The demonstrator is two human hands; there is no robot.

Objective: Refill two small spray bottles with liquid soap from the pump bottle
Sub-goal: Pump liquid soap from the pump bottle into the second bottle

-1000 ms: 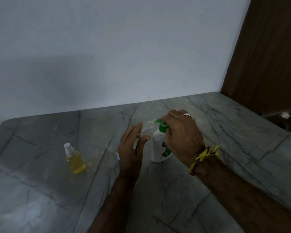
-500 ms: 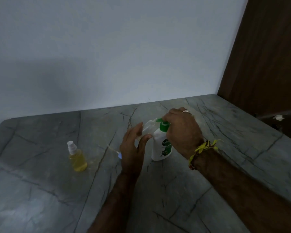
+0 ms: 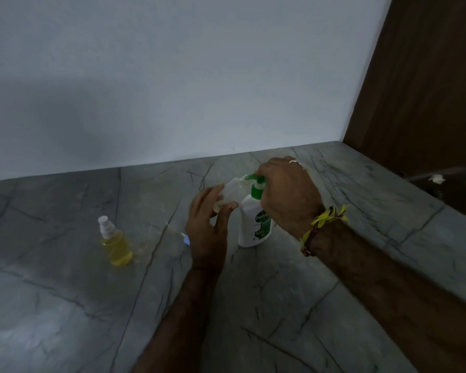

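A white pump bottle [image 3: 254, 223] with a green pump was pressed by the right hand [image 3: 285, 195] near the tabletop's [image 3: 65, 305] far edge, its nozzle met by a clear, tilted spray bottle [image 3: 230, 191] pinched in the left hand [image 3: 207, 227]. A capped spray bottle of yellow liquid [image 3: 115, 242] stood well to the left.

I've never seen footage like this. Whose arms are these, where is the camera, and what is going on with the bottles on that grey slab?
There is no machine here: these are a person's two bare arms, filmed by one wide-angle camera worn on the head, looking forward and down. The grey surface is a veined stone counter against a pale wall. The left hand holds a small clear bottle tilted, its open mouth up at the green spout. The right hand rests on top of the white pump bottle, which stands upright on the counter. Off to the left stands a capped spray bottle with yellow liquid inside, untouched.
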